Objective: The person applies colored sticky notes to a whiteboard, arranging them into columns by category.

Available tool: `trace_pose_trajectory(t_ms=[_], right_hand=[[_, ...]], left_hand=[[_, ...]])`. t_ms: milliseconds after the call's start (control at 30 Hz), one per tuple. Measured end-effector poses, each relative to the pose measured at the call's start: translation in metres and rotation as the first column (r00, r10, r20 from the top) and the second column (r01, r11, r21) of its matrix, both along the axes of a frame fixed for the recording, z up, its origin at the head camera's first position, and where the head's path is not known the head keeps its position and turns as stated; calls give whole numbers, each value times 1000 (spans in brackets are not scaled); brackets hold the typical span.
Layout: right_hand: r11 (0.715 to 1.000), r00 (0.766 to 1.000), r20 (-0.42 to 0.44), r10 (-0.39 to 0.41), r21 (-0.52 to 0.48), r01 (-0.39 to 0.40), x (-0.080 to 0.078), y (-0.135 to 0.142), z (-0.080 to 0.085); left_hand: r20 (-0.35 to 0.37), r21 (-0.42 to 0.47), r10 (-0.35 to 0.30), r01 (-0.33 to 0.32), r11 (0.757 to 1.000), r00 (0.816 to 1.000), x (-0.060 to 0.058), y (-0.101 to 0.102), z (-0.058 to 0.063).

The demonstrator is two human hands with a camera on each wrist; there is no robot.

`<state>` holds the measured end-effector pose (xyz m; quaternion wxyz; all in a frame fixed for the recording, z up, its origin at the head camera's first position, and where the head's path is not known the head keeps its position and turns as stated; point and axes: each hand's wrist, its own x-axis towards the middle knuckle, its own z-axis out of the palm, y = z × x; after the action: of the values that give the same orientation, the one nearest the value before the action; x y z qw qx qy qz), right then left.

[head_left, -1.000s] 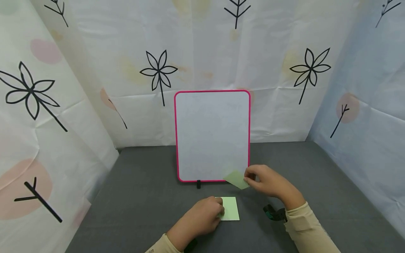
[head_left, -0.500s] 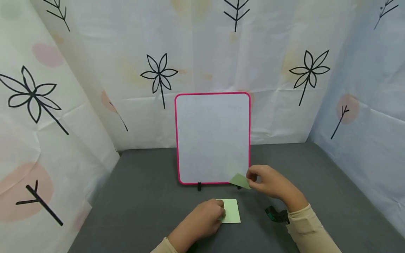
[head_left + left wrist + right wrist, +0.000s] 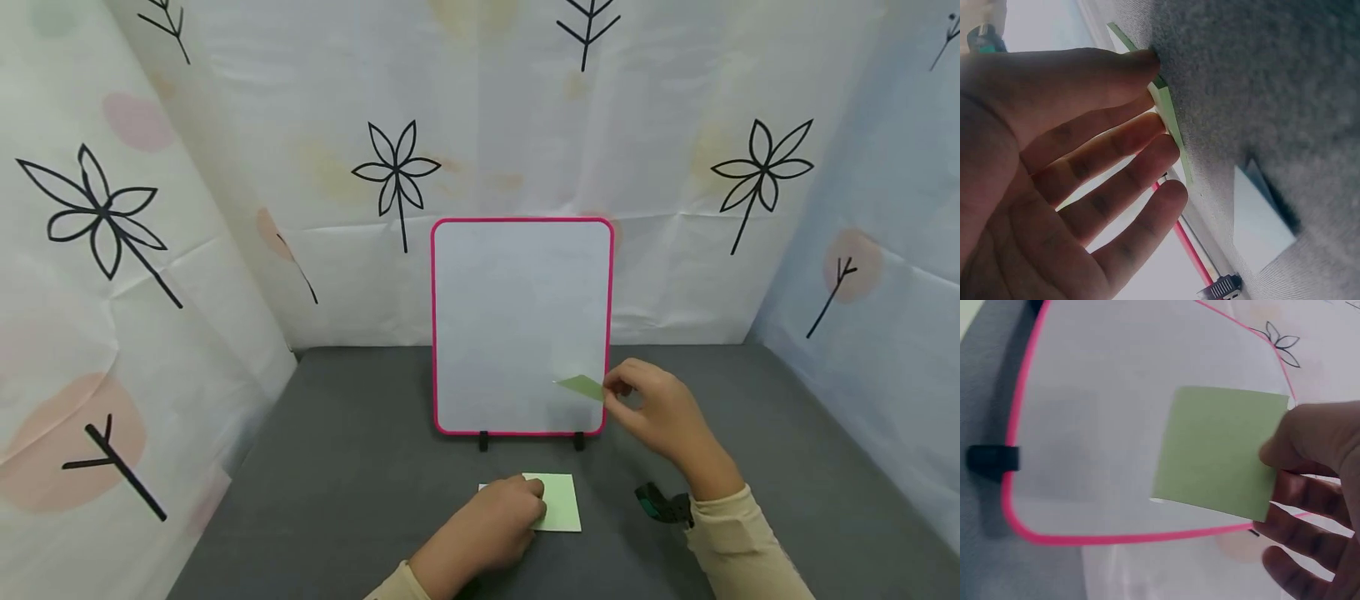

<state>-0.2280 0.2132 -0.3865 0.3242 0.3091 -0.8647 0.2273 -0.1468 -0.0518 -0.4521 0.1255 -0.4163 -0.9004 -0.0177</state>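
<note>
A light green sticky note [image 3: 1222, 450] is pinched between thumb and fingers of my right hand [image 3: 667, 417], its free edge pointing left. In the head view the note appears in front of the lower right of a pink-framed whiteboard [image 3: 517, 325]; whether it touches the board I cannot tell. On the table, my left hand [image 3: 491, 521] holds a pale green sticky note pad [image 3: 561, 502] by its left side. The left wrist view has the thumb and fingertips at the pad's edge [image 3: 1175, 128]. Beside that hand lies a small folded white paper [image 3: 1260, 219].
Black feet [image 3: 579, 441] hold up the whiteboard at its bottom edge. The grey table [image 3: 360, 450] reaches back to a patterned cloth backdrop [image 3: 300, 150], which also stands at both sides. A dark strap [image 3: 663, 505] is at my right wrist.
My right hand has risen with the sticky note, from the board's bottom edge to higher in front of it. My left hand stays at the pad. A white paper edge now shows behind it.
</note>
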Motion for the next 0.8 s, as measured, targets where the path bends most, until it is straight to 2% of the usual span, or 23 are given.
trace_pose_trajectory(t_ms=[300,467,633,800], right_hand=[[986,989,-139,-44,-165,21,-17,-16,24],[965,977,-198,-75,-261,21,-27,-31,36],[950,959,-255,-126,-309,43,-43,-37,48],[938,944,-309,-113,-347,-1,-54,-37,49]], left_hand=[[-117,20,-10,12,1000,993,3,1,-4],[-103,31,-13,16,999,995,4,-2,-7],[-93,18,-7,8,1000,996,0,-1,-7],[-78,11,-6,7,1000,997,0,0,-6]])
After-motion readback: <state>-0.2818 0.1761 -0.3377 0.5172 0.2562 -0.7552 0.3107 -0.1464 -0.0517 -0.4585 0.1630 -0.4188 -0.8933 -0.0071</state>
